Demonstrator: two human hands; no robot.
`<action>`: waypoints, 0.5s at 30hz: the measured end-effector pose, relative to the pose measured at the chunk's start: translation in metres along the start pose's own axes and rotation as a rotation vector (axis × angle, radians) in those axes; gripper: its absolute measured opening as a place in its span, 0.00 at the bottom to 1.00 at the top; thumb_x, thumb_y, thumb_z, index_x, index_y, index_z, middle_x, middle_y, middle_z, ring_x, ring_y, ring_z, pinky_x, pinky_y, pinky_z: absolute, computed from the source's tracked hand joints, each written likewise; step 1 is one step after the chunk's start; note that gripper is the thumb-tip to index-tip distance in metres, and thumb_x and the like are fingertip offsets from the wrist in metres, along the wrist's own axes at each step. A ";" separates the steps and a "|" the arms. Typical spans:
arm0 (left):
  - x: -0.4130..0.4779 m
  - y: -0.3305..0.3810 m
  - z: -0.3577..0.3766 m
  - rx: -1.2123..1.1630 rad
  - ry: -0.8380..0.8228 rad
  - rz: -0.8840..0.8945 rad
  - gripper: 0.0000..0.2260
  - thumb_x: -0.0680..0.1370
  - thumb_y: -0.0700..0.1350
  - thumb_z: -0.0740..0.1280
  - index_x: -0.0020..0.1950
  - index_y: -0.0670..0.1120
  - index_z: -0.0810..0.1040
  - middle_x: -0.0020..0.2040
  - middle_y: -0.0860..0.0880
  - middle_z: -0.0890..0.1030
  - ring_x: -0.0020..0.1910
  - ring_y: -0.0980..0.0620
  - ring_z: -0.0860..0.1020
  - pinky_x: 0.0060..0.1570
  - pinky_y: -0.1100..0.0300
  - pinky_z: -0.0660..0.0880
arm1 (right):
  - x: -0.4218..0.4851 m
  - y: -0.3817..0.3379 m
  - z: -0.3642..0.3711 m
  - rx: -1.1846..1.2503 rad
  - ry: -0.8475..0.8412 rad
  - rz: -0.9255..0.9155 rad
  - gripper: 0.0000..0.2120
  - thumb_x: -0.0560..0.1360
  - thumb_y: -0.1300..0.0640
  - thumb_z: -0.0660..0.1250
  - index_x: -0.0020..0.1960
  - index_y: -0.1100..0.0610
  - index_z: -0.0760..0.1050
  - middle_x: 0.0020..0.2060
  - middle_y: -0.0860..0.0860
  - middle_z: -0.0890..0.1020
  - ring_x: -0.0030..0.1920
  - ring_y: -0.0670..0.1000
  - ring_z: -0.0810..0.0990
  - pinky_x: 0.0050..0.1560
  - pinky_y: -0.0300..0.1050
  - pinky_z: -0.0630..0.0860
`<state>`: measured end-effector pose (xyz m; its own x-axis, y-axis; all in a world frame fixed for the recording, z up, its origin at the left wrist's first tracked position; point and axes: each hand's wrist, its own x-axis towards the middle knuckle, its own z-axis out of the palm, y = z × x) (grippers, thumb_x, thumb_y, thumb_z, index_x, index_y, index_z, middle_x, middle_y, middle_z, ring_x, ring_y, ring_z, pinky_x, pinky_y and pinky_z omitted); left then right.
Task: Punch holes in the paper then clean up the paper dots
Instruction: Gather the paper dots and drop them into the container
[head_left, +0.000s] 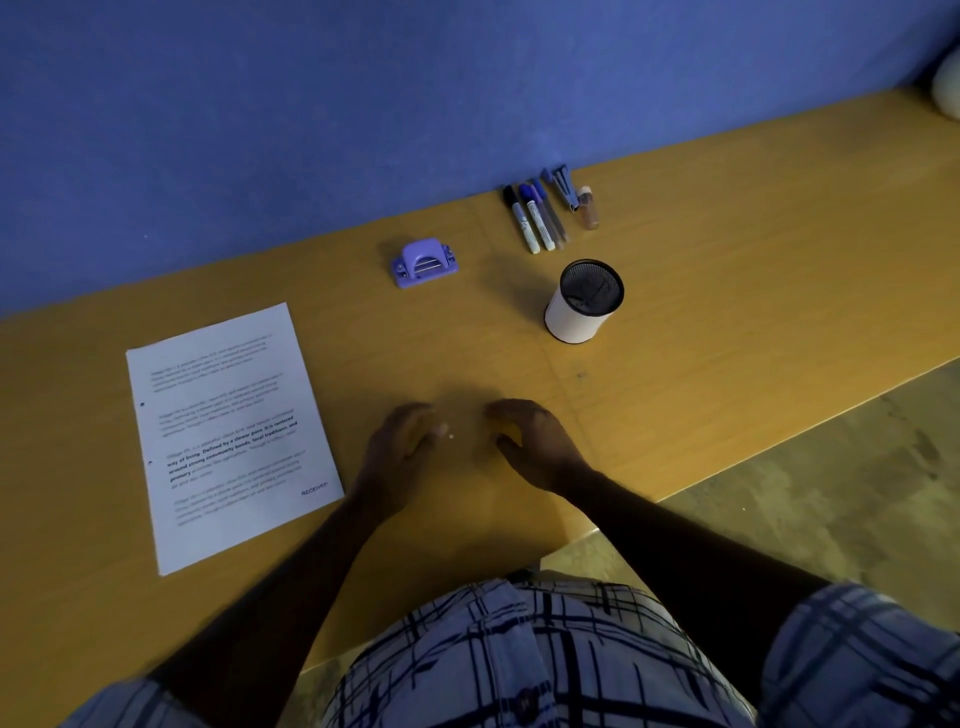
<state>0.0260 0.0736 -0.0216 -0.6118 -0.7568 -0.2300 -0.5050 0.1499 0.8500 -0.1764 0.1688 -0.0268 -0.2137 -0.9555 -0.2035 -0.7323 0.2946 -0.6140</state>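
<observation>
Paper dot (451, 436) lies on the table (701, 322) between left hand (402, 444) and right hand (532, 441), both loosely curled, holding nothing; best to cup inward, edges flat, trapping it.

Dim frame, blue-violet cast overall. I see the desk (727, 270) brightest toward the right, dimming toward the lower left. The cup (574, 317) throws a soft shadow to its left. Print on the paper (228, 431) is soft, mostly unreadable. Wide-angle bending shows in the desk's far edge.
</observation>
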 end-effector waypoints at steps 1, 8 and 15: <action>0.002 0.003 -0.001 -0.147 0.009 -0.079 0.14 0.82 0.49 0.60 0.66 0.46 0.74 0.63 0.46 0.77 0.64 0.48 0.74 0.62 0.58 0.70 | 0.000 0.000 -0.001 0.029 0.012 0.031 0.19 0.76 0.60 0.67 0.67 0.55 0.74 0.67 0.51 0.76 0.68 0.52 0.72 0.64 0.39 0.64; 0.012 -0.003 -0.003 0.166 0.015 -0.016 0.15 0.82 0.46 0.59 0.66 0.42 0.74 0.66 0.44 0.76 0.66 0.47 0.73 0.66 0.53 0.67 | -0.001 0.001 -0.002 -0.091 -0.016 -0.112 0.21 0.76 0.59 0.68 0.68 0.56 0.73 0.70 0.53 0.73 0.72 0.53 0.67 0.71 0.48 0.66; -0.002 -0.028 -0.007 0.715 -0.060 0.144 0.27 0.78 0.58 0.53 0.73 0.46 0.68 0.77 0.44 0.61 0.77 0.45 0.58 0.72 0.44 0.56 | -0.002 0.003 0.021 -0.446 -0.233 -0.349 0.34 0.80 0.40 0.57 0.79 0.52 0.51 0.80 0.56 0.48 0.79 0.57 0.46 0.76 0.56 0.49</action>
<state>0.0458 0.0664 -0.0414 -0.7242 -0.6651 -0.1823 -0.6784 0.6398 0.3611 -0.1644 0.1723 -0.0443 0.1977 -0.9503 -0.2405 -0.9444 -0.1189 -0.3067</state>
